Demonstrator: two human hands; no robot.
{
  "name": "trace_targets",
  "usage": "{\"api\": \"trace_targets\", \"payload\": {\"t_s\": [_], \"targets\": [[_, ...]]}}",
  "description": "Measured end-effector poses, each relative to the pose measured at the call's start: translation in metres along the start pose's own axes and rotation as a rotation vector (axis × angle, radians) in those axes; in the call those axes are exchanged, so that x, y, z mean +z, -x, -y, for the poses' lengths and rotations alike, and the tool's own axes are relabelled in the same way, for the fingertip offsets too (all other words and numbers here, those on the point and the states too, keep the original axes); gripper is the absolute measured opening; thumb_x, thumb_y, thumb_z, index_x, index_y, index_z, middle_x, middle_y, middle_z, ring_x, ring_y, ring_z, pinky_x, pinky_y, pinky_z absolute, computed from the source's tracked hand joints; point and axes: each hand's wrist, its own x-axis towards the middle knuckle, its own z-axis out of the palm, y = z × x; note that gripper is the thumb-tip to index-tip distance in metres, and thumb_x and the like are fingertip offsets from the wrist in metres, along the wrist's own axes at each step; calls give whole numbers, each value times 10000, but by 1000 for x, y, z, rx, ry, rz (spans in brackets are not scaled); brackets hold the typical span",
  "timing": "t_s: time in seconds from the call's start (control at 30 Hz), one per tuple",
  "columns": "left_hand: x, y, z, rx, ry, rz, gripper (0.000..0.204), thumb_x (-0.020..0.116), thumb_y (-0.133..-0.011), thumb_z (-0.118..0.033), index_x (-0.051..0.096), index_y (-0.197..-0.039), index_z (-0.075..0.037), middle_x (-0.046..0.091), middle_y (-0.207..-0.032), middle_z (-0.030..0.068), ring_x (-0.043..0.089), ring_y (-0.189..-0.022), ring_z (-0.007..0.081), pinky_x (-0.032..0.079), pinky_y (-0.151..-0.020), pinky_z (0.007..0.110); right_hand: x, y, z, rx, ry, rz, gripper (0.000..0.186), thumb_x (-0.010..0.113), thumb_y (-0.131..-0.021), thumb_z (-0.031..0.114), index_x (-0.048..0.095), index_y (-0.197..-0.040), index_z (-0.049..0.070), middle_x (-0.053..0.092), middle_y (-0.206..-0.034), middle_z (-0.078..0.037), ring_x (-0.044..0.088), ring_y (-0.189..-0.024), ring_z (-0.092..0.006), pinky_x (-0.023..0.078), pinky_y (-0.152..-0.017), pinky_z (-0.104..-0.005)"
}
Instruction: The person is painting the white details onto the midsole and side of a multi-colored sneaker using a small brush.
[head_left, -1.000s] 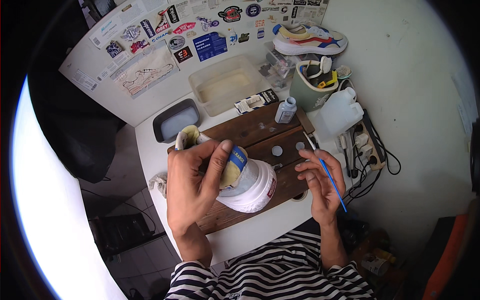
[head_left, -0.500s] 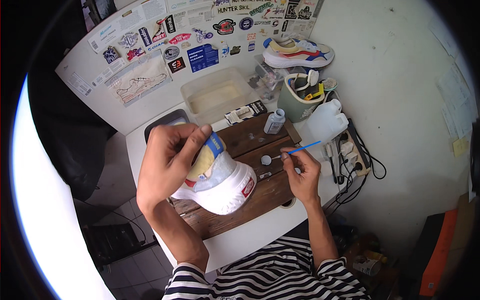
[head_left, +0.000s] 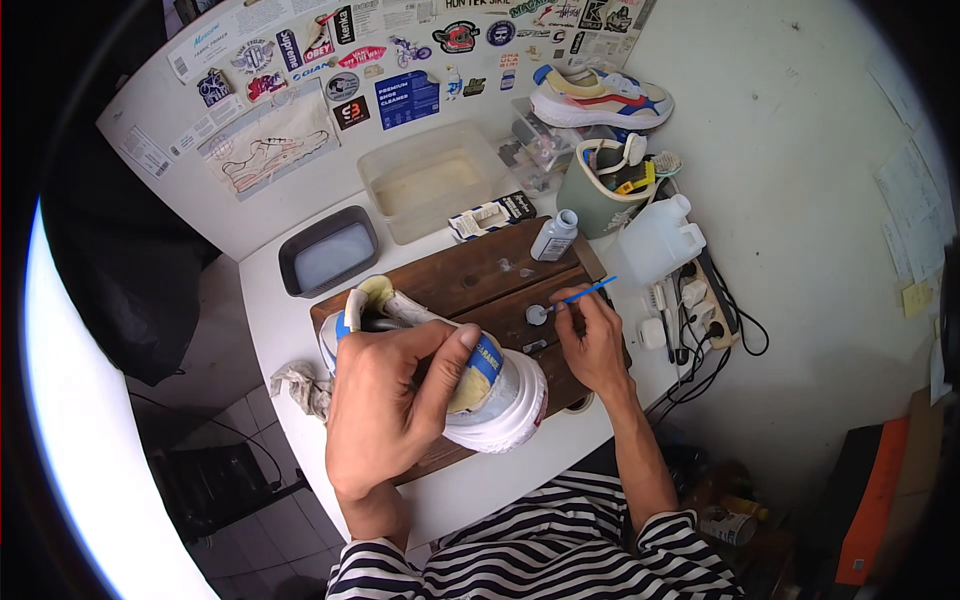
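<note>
My left hand (head_left: 390, 410) grips a sneaker (head_left: 502, 422) by its collar, thumb against the blue and yellow heel. The shoe has a thick white sole and is held tilted over the wooden board (head_left: 440, 268); my hand hides part of its upper. My right hand (head_left: 594, 345) pinches a slim blue-handled brush (head_left: 592, 288). Its tip is at a small round cap (head_left: 537, 315) holding pale liquid on the board. Behind the cap stands an open small bottle (head_left: 554, 237) of greyish-blue colour.
A dark tray (head_left: 292, 275) and a clear plastic tub (head_left: 375, 195) stand behind the board. A crumpled cloth (head_left: 303, 388) lies at left. To the right are a green bucket (head_left: 590, 205) of tools, a white jug (head_left: 665, 240) and a power strip (head_left: 722, 325). Another sneaker (head_left: 600, 105) rests at the back.
My left hand has brought the sneaker right and toward me, turning it so its collar and opening show. The brush tip has stayed by the cap. The dark tray is now uncovered.
</note>
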Motion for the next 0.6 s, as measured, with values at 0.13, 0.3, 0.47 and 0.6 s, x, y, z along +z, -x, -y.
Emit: {"api": "trace_targets", "payload": {"t_s": [0.13,0.3,0.47,0.6], "targets": [[0,0,1,30,12,107,260,659,-967,-172,732,-830,35,634,-615,194,625,-536,349,467,-532,394,3,-4,4,31,-21,33,121,616,-934,12,623,-1053,-7,673,-968,-163,671,-800,-320,523,-691,-383],[3,-2,0,24,14,82,259,662,-964,-174,732,-836,40,646,-626,193,634,-542,343,472,-536,388,1,-5,0,28,4,53,109,610,-941,21,619,-1045,-8,670,-975,-174,673,-813,-351,526,-704,-392],[2,-4,-1,10,15,122,261,661,-963,-173,729,-828,40,644,-623,193,632,-540,344,468,-532,390,3,-6,0,22,-3,72,110,612,-935,9,621,-1044,-8,669,-977,-178,669,-817,-356,527,-715,-393],[3,-4,3,28,18,116,267,654,-966,-170,724,-820,41,633,-610,192,625,-539,349,462,-528,390,3,-5,3,15,6,58,102,612,-941,11,626,-1040,-7,672,-950,-161,683,-794,-310,525,-695,-367]]}}
